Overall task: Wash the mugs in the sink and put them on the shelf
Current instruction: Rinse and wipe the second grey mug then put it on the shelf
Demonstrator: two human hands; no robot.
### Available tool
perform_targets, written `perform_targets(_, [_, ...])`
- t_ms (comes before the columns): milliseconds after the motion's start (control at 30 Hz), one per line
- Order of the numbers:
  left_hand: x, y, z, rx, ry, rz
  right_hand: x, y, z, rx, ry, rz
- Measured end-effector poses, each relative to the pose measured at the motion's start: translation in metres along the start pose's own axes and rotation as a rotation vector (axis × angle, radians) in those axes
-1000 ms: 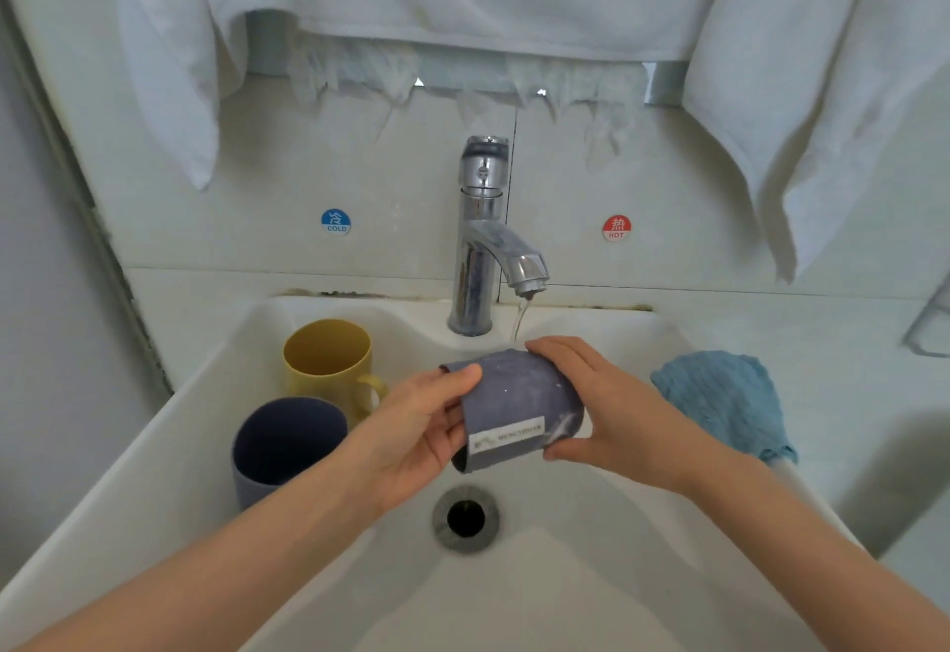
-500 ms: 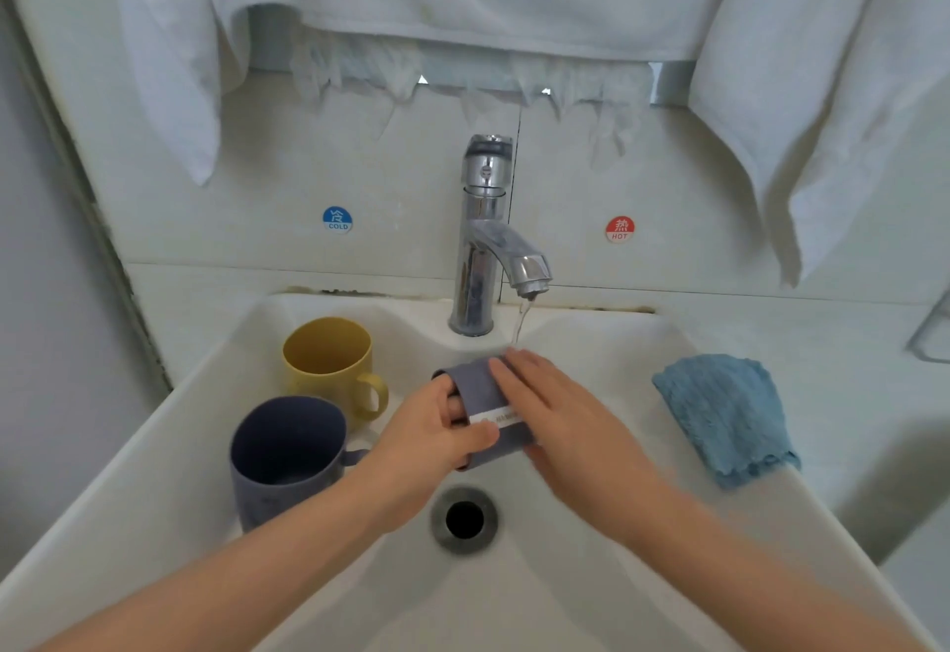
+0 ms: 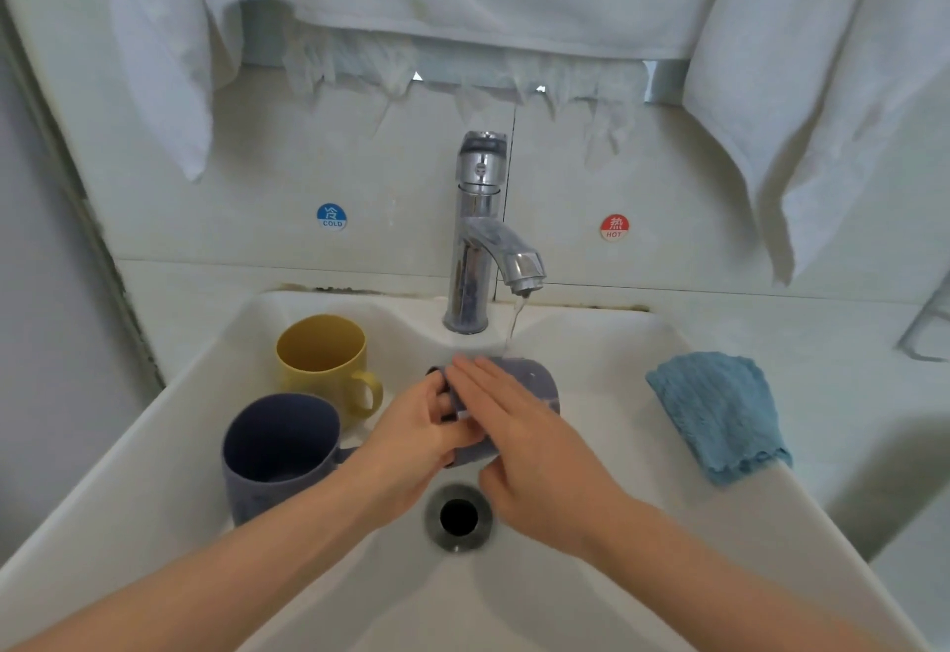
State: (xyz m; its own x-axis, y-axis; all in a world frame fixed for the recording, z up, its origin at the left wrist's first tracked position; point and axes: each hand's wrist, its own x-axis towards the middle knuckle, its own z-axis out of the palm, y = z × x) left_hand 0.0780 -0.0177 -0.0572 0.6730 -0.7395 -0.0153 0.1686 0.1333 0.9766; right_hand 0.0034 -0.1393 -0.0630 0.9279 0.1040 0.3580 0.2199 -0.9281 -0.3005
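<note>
Three mugs in the sink [image 3: 642, 523]. Grey mug [image 3: 534, 384] tipped sideways under the running tap [image 3: 478, 240], between tap and drain [image 3: 457, 515]. Gripped at the handle end by the left hand [image 3: 416, 440], fingers curled round it. Pressed from above by the right hand [image 3: 529, 440], fingers straight and flat. Wet and slippery, so could slide out and bang the sink wall. Could also knock the yellow mug [image 3: 321, 363] and dark mug [image 3: 280, 451], close by at the sink's left side. More open room toward the right edge, up to the blue cloth [image 3: 719, 415] on that rim. Little room at the back edge, right by the tap.
</note>
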Motion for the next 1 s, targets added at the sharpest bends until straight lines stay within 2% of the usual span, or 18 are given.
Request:
perform_targets(100, [0.001,0.001,-0.001,-0.045,0.02,0.011,0.003,0.009,-0.007,-0.049,0.031,0.004])
perform_targets(200, [0.003,0.001,-0.003,-0.068,0.06,0.003,-0.002,0.033,-0.021,-0.134,0.004,0.255])
perform_targets(233, [0.003,0.001,-0.003,-0.065,0.06,-0.002,-0.005,0.035,-0.021,-0.145,-0.01,0.284])
perform_targets(367, [0.003,0.002,-0.003,-0.082,0.034,0.002,-0.003,0.009,-0.009,-0.061,-0.028,0.085])
perform_targets(500, [0.003,0.004,-0.004,-0.123,-0.004,0.014,0.001,-0.003,0.003,0.006,-0.098,-0.022])
perform_targets(567, [0.004,0.002,-0.007,-0.142,0.036,-0.013,0.003,0.011,0.002,-0.017,-0.056,0.041])
perform_targets(667, [0.006,-0.003,-0.006,-0.118,0.075,-0.044,-0.001,0.033,-0.004,-0.118,-0.052,0.237])
perform_targets(700, [0.005,-0.003,-0.005,-0.108,0.072,-0.052,-0.002,0.034,-0.005,-0.136,-0.05,0.235])
perform_targets(767, [0.004,-0.004,-0.004,-0.112,0.049,-0.055,-0.002,0.023,-0.002,-0.147,-0.005,0.117])
perform_targets(900, [0.0,-0.002,0.001,-0.124,-0.045,-0.014,0.003,0.006,0.009,-0.006,-0.12,-0.077])
perform_targets(967, [0.001,-0.002,0.0,-0.144,-0.026,-0.015,0.006,0.016,0.003,-0.008,-0.098,-0.055])
perform_targets(1000, [0.002,-0.002,-0.002,-0.153,-0.005,-0.021,0.006,0.025,0.0,-0.023,-0.088,0.025])
